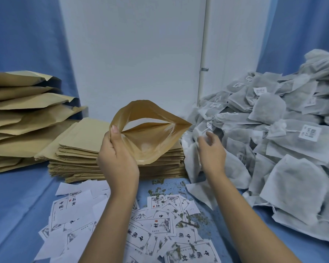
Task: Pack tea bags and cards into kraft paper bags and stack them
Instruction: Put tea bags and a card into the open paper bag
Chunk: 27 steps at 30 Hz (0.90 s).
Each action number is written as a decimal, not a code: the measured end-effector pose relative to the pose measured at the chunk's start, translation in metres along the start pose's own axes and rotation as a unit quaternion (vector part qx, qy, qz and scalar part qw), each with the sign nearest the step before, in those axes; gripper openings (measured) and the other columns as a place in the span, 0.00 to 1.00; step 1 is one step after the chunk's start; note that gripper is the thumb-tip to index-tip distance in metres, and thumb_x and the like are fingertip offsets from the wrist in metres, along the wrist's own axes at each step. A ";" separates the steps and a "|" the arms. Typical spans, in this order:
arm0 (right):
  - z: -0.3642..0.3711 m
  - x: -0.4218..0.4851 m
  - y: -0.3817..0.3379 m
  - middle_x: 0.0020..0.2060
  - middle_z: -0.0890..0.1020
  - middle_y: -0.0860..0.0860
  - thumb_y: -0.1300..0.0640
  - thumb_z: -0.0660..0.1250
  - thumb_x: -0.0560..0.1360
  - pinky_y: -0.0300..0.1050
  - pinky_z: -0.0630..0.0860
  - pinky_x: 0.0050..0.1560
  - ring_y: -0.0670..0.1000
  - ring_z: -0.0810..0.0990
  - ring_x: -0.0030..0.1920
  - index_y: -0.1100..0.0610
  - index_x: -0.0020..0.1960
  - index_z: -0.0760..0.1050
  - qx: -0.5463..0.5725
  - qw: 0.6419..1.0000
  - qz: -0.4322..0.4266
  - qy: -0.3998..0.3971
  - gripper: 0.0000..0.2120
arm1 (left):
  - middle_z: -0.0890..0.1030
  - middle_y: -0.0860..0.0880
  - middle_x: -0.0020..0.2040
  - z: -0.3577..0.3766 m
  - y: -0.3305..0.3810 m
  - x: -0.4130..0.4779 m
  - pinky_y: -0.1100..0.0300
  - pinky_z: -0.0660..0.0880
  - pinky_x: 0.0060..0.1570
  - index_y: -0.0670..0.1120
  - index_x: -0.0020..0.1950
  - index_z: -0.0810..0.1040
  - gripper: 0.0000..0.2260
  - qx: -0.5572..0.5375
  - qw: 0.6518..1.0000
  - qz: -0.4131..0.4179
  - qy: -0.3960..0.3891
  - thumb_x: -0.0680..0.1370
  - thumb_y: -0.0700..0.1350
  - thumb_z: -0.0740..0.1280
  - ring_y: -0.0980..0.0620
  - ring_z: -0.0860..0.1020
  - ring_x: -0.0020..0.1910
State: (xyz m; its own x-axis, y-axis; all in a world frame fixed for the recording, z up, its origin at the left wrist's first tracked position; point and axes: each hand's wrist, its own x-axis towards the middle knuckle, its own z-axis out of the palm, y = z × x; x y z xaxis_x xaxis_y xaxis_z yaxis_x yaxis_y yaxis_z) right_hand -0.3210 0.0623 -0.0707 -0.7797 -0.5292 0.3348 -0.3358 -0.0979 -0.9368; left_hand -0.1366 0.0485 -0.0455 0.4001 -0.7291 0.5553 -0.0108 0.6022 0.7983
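My left hand (pixel 118 158) holds a kraft paper bag (pixel 150 137) by its left edge, mouth spread wide and facing me; nothing shows inside it. My right hand (pixel 211 149) hovers at the left edge of the big heap of grey tea bags (pixel 285 141), fingers curled over a tea bag there; whether it grips one is unclear. Printed white cards (pixel 156 226) lie scattered on the blue cloth below my arms. A flat stack of unfilled kraft bags (pixel 80 149) sits behind my left hand.
Filled, bulging kraft bags (pixel 21 118) are piled at the left. Loose dried tea leaves (pixel 158 190) are strewn over the blue cloth (pixel 17 205) and the cards. A white wall panel (pixel 133 54) stands behind, with blue curtains on both sides.
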 end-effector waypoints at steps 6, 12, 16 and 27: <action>0.004 -0.002 0.020 0.55 0.81 0.56 0.57 0.59 0.79 0.43 0.69 0.51 0.57 0.76 0.58 0.57 0.63 0.75 -0.125 0.991 -0.040 -0.007 0.15 | 0.64 0.54 0.25 -0.001 0.000 -0.001 0.68 0.62 0.27 0.52 0.32 0.66 0.19 0.006 1.000 -0.003 -0.004 0.83 0.53 0.54 0.61 0.64 0.25; 0.000 -0.009 0.012 0.39 0.78 0.49 0.49 0.56 0.73 0.51 0.72 0.48 0.52 0.74 0.45 0.56 0.45 0.78 0.009 0.962 -0.199 0.187 0.15 | 0.65 0.54 0.26 -0.001 -0.001 -0.001 0.68 0.62 0.27 0.53 0.32 0.66 0.18 0.009 1.000 -0.002 -0.006 0.83 0.53 0.54 0.61 0.65 0.26; 0.004 -0.012 0.023 0.24 0.79 0.52 0.44 0.54 0.75 0.47 0.74 0.37 0.56 0.78 0.30 0.51 0.25 0.75 0.116 0.984 -0.120 0.058 0.25 | 0.66 0.54 0.27 -0.001 -0.002 -0.001 0.68 0.62 0.27 0.53 0.33 0.67 0.18 0.010 1.000 -0.005 -0.009 0.83 0.53 0.54 0.61 0.65 0.26; 0.004 -0.007 0.025 0.70 0.61 0.51 0.44 0.64 0.62 0.47 0.61 0.68 0.53 0.60 0.69 0.50 0.72 0.63 -0.111 0.990 -0.045 -0.069 0.39 | 0.66 0.55 0.26 -0.001 -0.003 -0.001 0.68 0.63 0.28 0.53 0.33 0.66 0.18 0.013 1.000 0.004 -0.010 0.83 0.53 0.54 0.61 0.66 0.26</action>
State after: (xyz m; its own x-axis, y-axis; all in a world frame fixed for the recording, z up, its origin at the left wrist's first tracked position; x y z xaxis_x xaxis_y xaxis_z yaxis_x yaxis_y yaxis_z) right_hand -0.3218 0.0605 -0.0970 -0.6666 -0.6381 0.3854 -0.5206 0.0286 -0.8533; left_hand -0.1362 0.0479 -0.0493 0.3812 -0.7313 0.5656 -0.0380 0.5989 0.7999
